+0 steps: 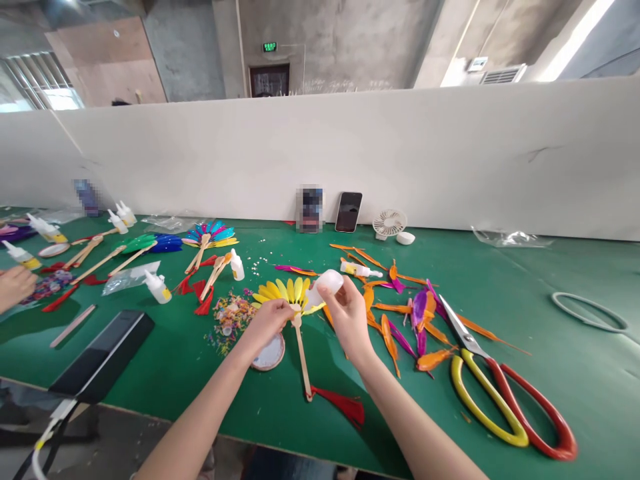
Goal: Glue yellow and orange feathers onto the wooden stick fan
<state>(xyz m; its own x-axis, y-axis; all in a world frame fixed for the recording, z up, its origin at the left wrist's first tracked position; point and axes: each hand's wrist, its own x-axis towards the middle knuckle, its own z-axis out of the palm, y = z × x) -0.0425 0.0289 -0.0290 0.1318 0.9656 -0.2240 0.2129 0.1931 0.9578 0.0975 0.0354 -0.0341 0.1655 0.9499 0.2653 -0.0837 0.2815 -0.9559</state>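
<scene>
A fan with yellow feathers (280,291), a slim wooden handle (303,353) and a red tassel (345,404) lies in front of me. My left hand (274,321) pinches it where feathers and handle meet. Tipped over the yellow feathers is a white glue bottle (330,283), with my right hand (349,313) closed around it. The bottle's nozzle is hard to make out. Beside my left hand sit a pile of colourful scraps (233,313) and a small round dish (269,353), partly covered by that hand.
Orange and purple feathers (390,333) lie right of my hands, beside large scissors (480,373). More glue bottles (158,288) and finished-looking fans (207,240) are on the left, near a black box (103,357). Another person's hand (15,287) shows at the left edge.
</scene>
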